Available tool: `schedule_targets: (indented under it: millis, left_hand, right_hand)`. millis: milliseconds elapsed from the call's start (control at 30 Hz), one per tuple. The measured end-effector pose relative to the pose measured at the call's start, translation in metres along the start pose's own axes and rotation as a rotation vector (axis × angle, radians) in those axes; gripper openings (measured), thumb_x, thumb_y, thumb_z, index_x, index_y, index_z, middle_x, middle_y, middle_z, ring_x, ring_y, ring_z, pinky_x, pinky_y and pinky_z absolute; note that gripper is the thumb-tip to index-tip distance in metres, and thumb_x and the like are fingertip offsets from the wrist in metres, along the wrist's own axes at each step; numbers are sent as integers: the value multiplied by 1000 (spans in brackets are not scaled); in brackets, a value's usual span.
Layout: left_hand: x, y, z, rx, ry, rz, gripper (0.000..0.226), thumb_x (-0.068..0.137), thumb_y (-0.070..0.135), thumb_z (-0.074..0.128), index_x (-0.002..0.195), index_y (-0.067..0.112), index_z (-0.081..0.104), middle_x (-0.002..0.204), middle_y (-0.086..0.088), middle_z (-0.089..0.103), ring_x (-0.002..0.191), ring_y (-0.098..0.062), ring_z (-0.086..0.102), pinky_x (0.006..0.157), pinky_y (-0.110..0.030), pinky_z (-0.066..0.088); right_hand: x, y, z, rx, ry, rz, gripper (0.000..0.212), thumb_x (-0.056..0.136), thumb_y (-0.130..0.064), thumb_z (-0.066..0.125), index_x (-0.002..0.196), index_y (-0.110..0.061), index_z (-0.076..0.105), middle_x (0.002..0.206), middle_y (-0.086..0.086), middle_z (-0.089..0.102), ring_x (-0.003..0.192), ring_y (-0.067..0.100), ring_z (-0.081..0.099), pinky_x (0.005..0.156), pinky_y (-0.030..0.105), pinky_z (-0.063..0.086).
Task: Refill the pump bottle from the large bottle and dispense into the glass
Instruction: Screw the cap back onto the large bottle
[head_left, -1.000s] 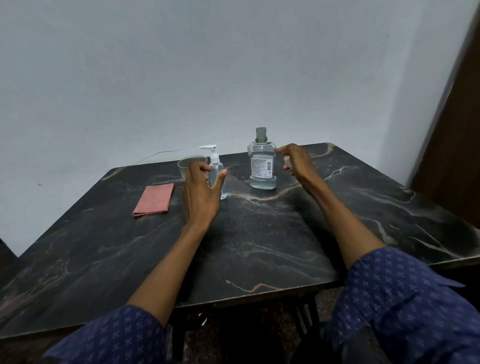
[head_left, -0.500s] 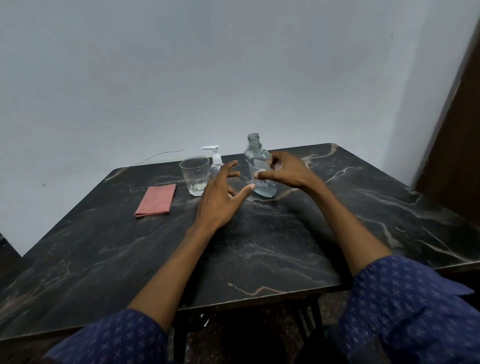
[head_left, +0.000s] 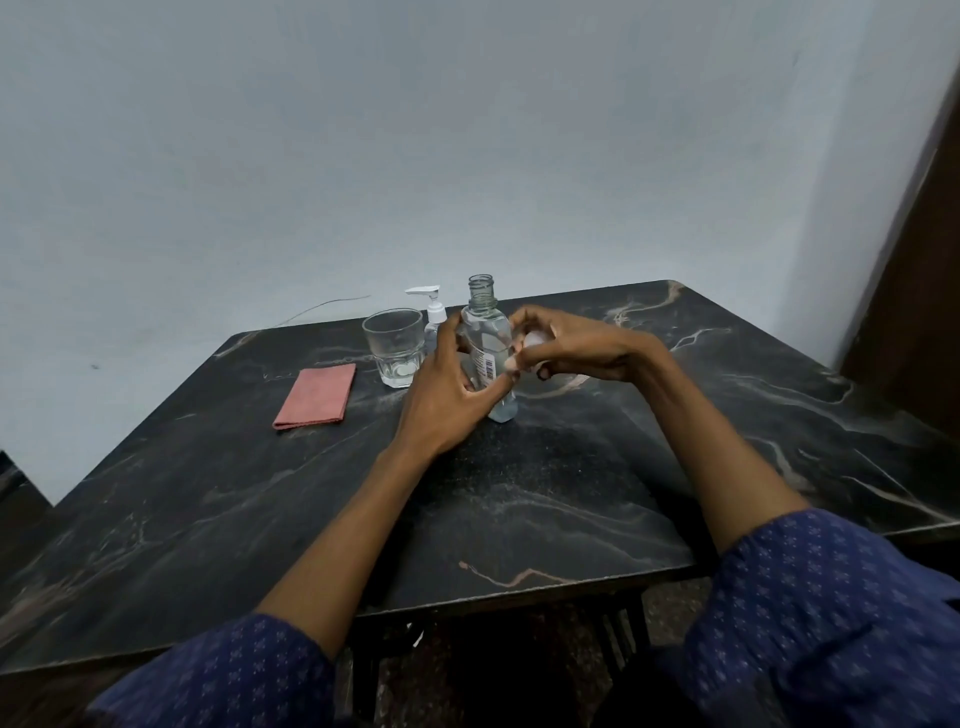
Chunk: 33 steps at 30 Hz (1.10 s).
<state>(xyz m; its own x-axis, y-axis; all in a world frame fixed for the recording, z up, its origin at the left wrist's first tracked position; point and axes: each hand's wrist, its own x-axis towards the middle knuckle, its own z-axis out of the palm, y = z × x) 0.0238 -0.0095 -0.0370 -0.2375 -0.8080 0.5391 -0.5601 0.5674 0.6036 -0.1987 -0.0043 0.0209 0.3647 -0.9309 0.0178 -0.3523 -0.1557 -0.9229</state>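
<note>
My left hand (head_left: 451, 395) wraps the large bottle (head_left: 488, 358), fingers curled round its clear body as it stands on the dark marble bench (head_left: 571, 493); my right hand (head_left: 566, 345) is cupped beside it around something pale, perhaps the cap. The bottle's threaded neck is open. Just behind, the pump bottle (head_left: 432, 317) keeps its white pump on, so no refilling has begun. The glass (head_left: 395, 345) looks empty, a red cloth (head_left: 317, 396) nearby.
</note>
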Motion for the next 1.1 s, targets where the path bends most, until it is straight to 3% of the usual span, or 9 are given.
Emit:
schedule_targets:
  millis: [133, 200, 267, 367, 500, 600, 733, 867, 1100]
  left_hand:
    - [0, 1, 1, 27, -12, 9, 104, 88, 68, 70, 167, 34, 12, 141, -2, 59, 101, -23, 69, 89, -46, 61]
    - [0, 1, 1, 23, -14, 19, 103, 89, 67, 70, 167, 38, 9, 140, -2, 60, 97, -20, 69, 87, -47, 62]
    - [0, 2, 0, 27, -20, 28, 102, 90, 66, 69, 167, 41, 7, 141, -1, 61, 87, -10, 69, 83, -43, 62]
    - [-1, 3, -1, 24, -30, 51, 102, 91, 66, 69, 167, 43, 7, 142, 0, 62, 77, -5, 67, 77, -37, 62]
    - [-1, 4, -1, 52, -18, 72, 102, 89, 69, 68, 166, 48, 5, 137, 3, 62, 75, -5, 65, 73, -33, 60]
    - [0, 3, -1, 60, -10, 75, 102, 89, 70, 68, 166, 48, 5, 135, 5, 61, 74, -5, 65, 73, -35, 61]
    - [0, 3, -2, 61, -4, 77, 102, 88, 72, 67, 166, 49, 6, 132, 7, 62, 71, -5, 64, 72, -34, 61]
    - [-1, 4, -2, 57, -8, 74, 102, 87, 72, 68, 166, 48, 9, 132, 7, 62, 68, -3, 63, 69, -29, 57]
    - [-1, 4, -3, 38, -11, 73, 100, 87, 71, 69, 166, 47, 11, 126, 13, 59, 70, -5, 65, 68, -28, 57]
  right_hand:
    - [1, -8, -3, 329, 191, -103, 38, 85, 7, 59, 113, -15, 44, 122, 19, 39, 97, 23, 55, 80, 29, 55]
    - [4, -15, 2, 419, 275, -152, 33, 93, 15, 47, 112, -12, 45, 126, 20, 36, 100, 24, 57, 81, 29, 58]
    - [9, -19, 7, 520, 308, -197, 34, 99, 19, 41, 117, -9, 47, 129, 22, 38, 100, 27, 63, 86, 31, 61]
    - [12, -22, 10, 645, 324, -297, 30, 104, 9, 51, 133, -1, 49, 125, 23, 58, 100, 29, 72, 91, 34, 62]
    - [12, -24, 14, 462, 462, -363, 15, 103, -25, 67, 114, -16, 64, 116, 6, 77, 110, 23, 71, 95, 35, 57]
    - [11, -24, 14, 434, 522, -379, 8, 98, -26, 74, 104, -22, 73, 103, -10, 74, 97, 10, 61, 88, 30, 47]
    - [10, -26, 13, 499, 521, -431, 22, 99, -19, 72, 120, -15, 76, 103, -4, 74, 91, 9, 63, 90, 29, 50]
    - [5, -30, 16, 323, 499, -475, 29, 102, -20, 68, 130, -15, 74, 122, -2, 75, 107, 11, 68, 95, 29, 54]
    - [2, -29, 18, 72, 478, -492, 30, 100, -20, 72, 128, -10, 74, 123, 5, 78, 122, 22, 71, 112, 51, 52]
